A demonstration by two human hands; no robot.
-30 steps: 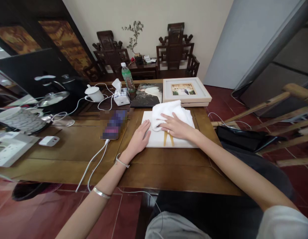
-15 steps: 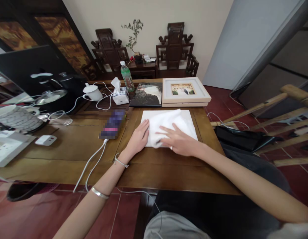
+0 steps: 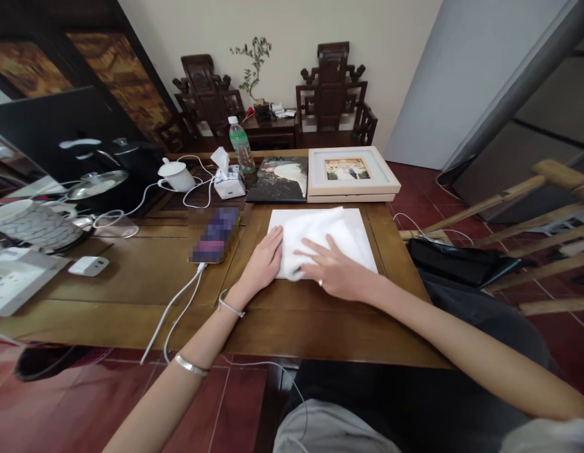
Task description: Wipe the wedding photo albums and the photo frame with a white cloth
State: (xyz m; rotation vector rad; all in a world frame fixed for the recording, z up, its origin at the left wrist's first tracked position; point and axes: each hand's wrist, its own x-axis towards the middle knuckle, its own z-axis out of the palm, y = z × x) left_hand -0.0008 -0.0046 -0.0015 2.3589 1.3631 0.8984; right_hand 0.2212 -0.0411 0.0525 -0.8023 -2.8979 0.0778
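A flat white panel lies on the brown wooden table in front of me, with a folded white cloth spread over much of it. My right hand presses on the cloth, fingers spread and stretched out, a ring on one finger. Along the panel's left edge rests my left hand. Its fingers are extended and close together, and the fingertips reach the border of the cloth. What the panel's face looks like under the cloth is hidden.
Behind the panel are a dark photo panel and stacked pale picture frames. Leftward lie a charging phone, a tissue box, a green-labelled bottle, a lidded white cup and loose cables. A wooden chair stands right.
My right hand has shifted very slightly left and down with the cloth under it. My left hand stays at the panel's left edge.
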